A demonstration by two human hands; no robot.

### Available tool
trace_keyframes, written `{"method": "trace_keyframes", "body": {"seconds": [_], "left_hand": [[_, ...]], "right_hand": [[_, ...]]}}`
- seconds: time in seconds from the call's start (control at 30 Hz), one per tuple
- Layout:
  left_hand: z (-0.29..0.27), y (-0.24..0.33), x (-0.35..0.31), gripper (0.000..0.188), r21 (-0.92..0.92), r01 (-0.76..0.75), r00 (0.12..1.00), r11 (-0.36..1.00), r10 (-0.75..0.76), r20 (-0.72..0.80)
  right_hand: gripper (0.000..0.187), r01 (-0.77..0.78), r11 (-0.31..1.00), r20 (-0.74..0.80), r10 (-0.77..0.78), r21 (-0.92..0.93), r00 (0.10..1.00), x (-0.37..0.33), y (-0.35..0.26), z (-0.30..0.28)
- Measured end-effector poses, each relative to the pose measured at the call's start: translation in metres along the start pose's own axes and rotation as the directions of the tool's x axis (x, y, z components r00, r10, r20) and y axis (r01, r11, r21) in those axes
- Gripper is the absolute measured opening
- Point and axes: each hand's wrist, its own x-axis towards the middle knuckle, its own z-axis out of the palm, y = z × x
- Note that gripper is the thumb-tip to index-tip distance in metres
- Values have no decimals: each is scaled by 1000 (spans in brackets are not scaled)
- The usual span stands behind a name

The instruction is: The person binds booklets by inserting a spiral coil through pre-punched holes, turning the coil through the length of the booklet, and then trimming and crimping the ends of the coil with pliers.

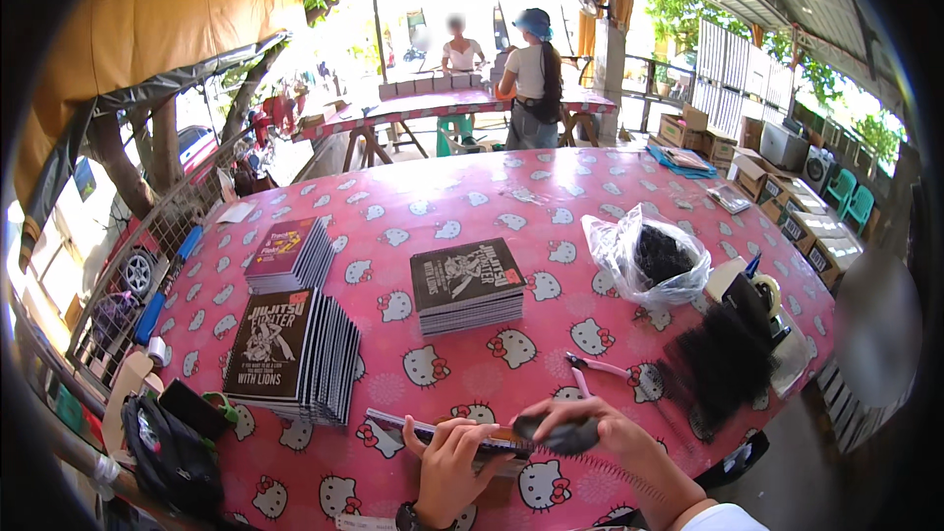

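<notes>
Near the table's front edge my left hand (452,457) is closed on a notebook (413,426), which stands on edge with its spine up. My right hand (615,438) grips a dark rounded object (560,433), blurred, against the right end of that spine; its kind I cannot make out. A thin spiral binding coil (615,472) runs from the spine out to the right, under my right hand. Pink-handled pliers (605,367) lie just beyond that hand. Stacks of spiral notebooks sit farther off: a dark stack (270,344), a maroon-topped stack (285,246) and another dark stack (467,275).
A heap of black coils (723,364) and a clear plastic bag (654,256) with black contents lie to the right. A black bag (172,452) and phone (195,407) are at the left edge. Two people work at a far table (344,121). Cardboard boxes (806,226) line the right.
</notes>
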Motion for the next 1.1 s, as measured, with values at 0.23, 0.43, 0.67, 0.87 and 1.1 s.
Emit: {"method": "trace_keyframes", "body": {"seconds": [0.23, 0.43, 0.67, 0.87, 1.1], "left_hand": [[-7, -6, -9, 34, 15, -1, 999, 1000, 0, 41], [-14, -22, 6, 51, 19, 27, 995, 999, -25, -100], [-7, -73, -13, 128, -33, 128, 836, 991, -126, -534], [-9, -93, 9, 132, -514, 128, 905, 848, -312, -289], [-5, -103, 0, 100, -819, 112, 875, 563, -446, -187]], "right_hand": [[59, -44, 989, 38, 39, 140, 999, 7, 10, 5], [53, 9, 998, 63, -13, 67, 998, 21, 5, -7], [64, -2, 946, 80, 29, -326, 996, 39, 4, 6], [72, -190, 891, -109, 159, -412, 981, 48, 7, -1], [69, -166, 777, -88, 141, -608, 986, 53, 16, 12]]}}
